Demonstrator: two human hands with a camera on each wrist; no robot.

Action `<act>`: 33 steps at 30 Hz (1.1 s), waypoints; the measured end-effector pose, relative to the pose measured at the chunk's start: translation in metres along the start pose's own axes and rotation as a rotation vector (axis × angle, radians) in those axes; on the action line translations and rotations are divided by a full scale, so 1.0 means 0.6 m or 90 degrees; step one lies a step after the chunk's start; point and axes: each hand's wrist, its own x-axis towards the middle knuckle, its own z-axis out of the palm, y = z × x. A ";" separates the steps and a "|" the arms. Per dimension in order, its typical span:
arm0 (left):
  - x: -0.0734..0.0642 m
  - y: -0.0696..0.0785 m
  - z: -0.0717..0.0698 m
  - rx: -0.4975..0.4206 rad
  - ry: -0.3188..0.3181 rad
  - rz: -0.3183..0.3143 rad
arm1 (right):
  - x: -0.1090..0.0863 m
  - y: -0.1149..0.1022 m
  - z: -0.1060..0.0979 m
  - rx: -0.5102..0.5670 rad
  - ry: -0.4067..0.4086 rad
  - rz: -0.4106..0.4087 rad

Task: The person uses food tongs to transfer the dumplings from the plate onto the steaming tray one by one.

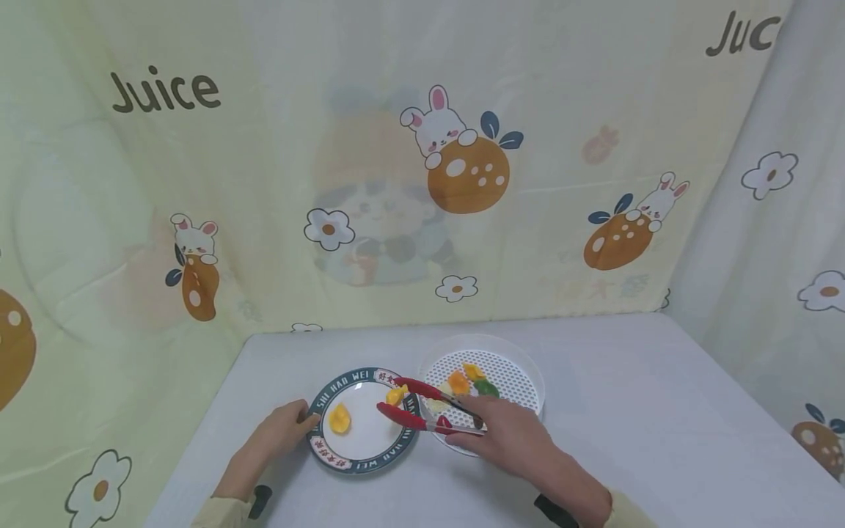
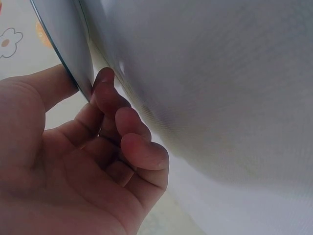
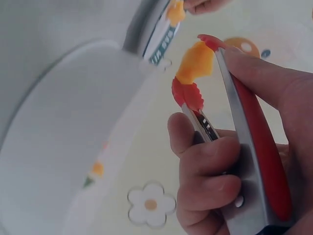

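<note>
My left hand (image 1: pixel 280 427) pinches the left rim of a round plate (image 1: pixel 363 466) with a dark teal lettered border. In the left wrist view, the thumb lies on one side of the plate's edge (image 2: pixel 57 54) and the fingertips on the other. A pair of red-tipped metal tongs (image 1: pixel 416 420) is gripped in my right hand (image 1: pixel 511 433). Between its tips is a small lumpy yellow piece (image 3: pixel 196 63), above the plate's right side. Another yellow piece (image 1: pixel 339 419) lies on the plate's left part.
Right of the plate stands a round white perforated tray (image 1: pixel 515 381) with a raised rim. Yellow, orange, green and red pieces lie in it, including a green piece (image 1: pixel 487 387), partly hidden by the tongs and right hand. Printed curtains (image 1: pixel 561 183) hang behind the white table (image 1: pixel 627 396).
</note>
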 end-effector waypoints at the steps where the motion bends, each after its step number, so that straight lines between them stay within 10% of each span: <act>1: 0.000 0.000 0.000 0.001 -0.001 -0.002 | -0.001 0.005 -0.005 0.003 -0.001 0.014; 12: -0.001 -0.001 -0.001 -0.003 -0.002 -0.008 | -0.017 0.077 -0.064 -0.027 -0.006 0.061; 33: 0.002 -0.002 0.000 0.001 -0.004 0.000 | -0.020 0.143 -0.060 -0.095 -0.062 0.055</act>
